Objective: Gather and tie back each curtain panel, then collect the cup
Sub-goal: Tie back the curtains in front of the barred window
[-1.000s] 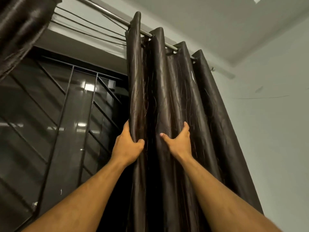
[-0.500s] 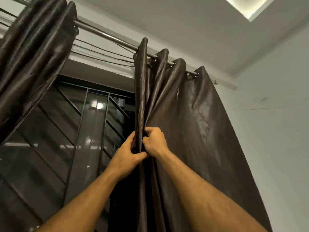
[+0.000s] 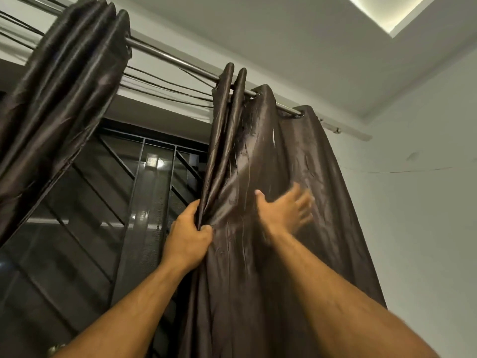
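While the left hand (image 3: pixel 187 236) grips the gathered leading edge of the right curtain panel (image 3: pixel 278 254), its fingers curled round the bunched folds and its thumb pressed against the front of the fabric, the right hand (image 3: pixel 284 210) lies against the panel's broad face a little higher and to the right. That hand is blurred, but its fingers look spread and fairly straight, the palm toward the cloth, holding nothing. Both bare forearms rise from the bottom of the view toward the panel.

Above the left hand, two narrow pleats run up close together to the curtain rod (image 3: pixel 167 56), where the panel hangs by rings. To the right of those pleats the dark brown, glossy fabric spreads flatter and wrinkled, reaching the far end of the rod near the side wall (image 3: pixel 426 228).

Well apart on the left, the left curtain panel (image 3: pixel 59 94) hangs from the same rod, bunched in tight folds and slanting away to the lower left edge of the view. Between the two panels shows the dark window (image 3: pixel 154 182), with a metal grille of upright and diagonal bars and small reflections of light in the glass. Several thin black cables (image 3: pixel 165 90) run along just beneath the rod. At the upper right, a lit recess (image 3: pixel 387 14) glows in the ceiling. No cup can be seen from this angle.
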The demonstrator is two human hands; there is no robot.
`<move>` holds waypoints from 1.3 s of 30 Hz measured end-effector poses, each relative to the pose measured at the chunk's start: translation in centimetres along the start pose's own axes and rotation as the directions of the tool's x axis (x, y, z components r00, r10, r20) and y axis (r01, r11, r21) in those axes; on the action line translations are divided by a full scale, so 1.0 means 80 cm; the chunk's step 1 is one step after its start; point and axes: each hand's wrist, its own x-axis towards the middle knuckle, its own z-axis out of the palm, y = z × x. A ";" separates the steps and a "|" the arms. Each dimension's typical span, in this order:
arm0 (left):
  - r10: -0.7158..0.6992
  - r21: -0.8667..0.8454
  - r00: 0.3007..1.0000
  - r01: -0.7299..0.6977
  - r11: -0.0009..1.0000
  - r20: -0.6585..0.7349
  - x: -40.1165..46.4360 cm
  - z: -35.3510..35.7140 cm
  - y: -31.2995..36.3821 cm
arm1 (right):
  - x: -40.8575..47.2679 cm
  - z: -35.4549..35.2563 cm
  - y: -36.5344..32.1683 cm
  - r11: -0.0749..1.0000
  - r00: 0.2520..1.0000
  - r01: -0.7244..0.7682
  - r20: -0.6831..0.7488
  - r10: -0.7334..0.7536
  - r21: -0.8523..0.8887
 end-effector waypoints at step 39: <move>-0.049 0.018 0.996 0.051 0.999 -0.078 -0.003 -0.001 -0.011 | -0.018 0.028 -0.028 0.962 0.871 0.088 0.449 -0.201 0.259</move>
